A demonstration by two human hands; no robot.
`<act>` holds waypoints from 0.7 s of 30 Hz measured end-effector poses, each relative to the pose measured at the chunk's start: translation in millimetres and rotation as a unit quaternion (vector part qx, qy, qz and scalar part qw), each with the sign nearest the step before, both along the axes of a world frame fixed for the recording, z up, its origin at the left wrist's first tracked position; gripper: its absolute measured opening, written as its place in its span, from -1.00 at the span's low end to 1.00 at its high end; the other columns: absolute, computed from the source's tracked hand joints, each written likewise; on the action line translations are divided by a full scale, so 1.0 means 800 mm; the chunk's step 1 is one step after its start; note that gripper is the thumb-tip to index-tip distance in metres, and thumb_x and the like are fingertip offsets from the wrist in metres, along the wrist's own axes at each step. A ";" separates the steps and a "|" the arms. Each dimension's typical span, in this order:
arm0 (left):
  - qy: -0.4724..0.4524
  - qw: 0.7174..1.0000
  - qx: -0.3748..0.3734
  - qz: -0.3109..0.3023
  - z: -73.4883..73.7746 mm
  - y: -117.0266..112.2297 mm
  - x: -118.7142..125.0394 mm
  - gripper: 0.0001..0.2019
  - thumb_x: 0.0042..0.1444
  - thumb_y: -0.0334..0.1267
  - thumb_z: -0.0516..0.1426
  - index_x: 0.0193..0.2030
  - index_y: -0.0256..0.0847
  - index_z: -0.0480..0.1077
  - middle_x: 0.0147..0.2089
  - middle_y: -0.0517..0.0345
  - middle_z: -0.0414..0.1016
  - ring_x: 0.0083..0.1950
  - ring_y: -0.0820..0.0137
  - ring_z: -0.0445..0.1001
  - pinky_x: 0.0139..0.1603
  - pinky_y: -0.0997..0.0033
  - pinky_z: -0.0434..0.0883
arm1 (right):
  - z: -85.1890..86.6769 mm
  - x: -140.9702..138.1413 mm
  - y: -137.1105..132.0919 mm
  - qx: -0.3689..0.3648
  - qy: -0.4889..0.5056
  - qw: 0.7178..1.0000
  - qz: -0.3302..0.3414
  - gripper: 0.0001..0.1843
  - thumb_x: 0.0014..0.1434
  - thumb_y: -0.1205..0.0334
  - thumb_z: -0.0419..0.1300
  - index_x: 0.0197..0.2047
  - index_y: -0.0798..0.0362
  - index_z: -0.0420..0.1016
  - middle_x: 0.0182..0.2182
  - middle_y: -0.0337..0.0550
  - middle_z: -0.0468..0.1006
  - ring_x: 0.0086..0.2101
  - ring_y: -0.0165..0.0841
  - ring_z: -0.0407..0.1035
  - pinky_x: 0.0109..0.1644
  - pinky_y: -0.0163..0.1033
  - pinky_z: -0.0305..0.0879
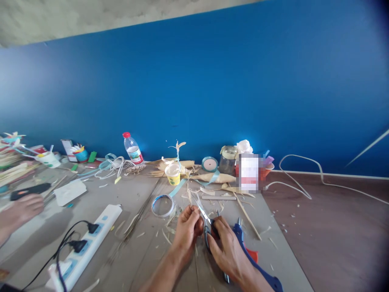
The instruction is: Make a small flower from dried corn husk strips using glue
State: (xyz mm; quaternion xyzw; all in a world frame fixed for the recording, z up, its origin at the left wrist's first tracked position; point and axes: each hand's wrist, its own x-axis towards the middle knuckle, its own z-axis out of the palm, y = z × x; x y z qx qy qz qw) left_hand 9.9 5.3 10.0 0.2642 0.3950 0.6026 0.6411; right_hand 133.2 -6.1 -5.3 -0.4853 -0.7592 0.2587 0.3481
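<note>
My left hand (pixel 189 228) pinches a thin stem with a pale strip of dried husk (pixel 190 195) standing up from its fingertips. Beside it, my right hand (pixel 226 245) has its fingers through the dark handles of a pair of scissors (pixel 204 214). The scissor blades are parted and point up and left, close to the husk strip; whether they touch it I cannot tell. A blue glue gun (pixel 240 235) with a red trigger lies partly under my right forearm. Pale husk scraps are scattered around both hands.
Left of my hands lie a roll of tape (pixel 162 205) and a white power strip (pixel 88 247) with black plugs. Behind stand a yellow cup (pixel 173 175), a bottle (pixel 133 150) and a glass jar (pixel 227 160). Another person's hand (pixel 22 213) is at far left near a dark tool.
</note>
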 end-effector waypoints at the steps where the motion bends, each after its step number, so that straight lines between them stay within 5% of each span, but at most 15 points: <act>1: -0.001 1.000 0.000 -0.002 0.001 0.000 0.000 -0.74 -0.06 -0.17 0.21 -0.49 -0.22 0.20 -0.71 0.36 0.15 -0.66 0.63 0.03 -0.60 0.57 -0.02 | -0.001 -0.001 0.000 0.001 0.002 1.000 0.001 -0.91 0.05 0.41 0.00 -0.40 0.03 0.21 -0.42 -0.16 0.32 -0.39 -0.33 0.26 -0.30 -0.24 0.25; 21: 0.007 1.000 -0.001 -0.026 0.006 -0.003 -0.002 -0.77 -0.01 -0.15 0.17 -0.45 -0.22 0.21 -0.69 0.35 0.18 -0.64 0.62 0.07 -0.58 0.60 0.04 | -0.013 -0.005 -0.001 0.037 -0.002 0.999 0.009 -0.88 0.10 0.44 -0.02 -0.39 0.02 0.18 -0.42 -0.16 0.33 -0.38 -0.32 0.28 -0.30 -0.22 0.28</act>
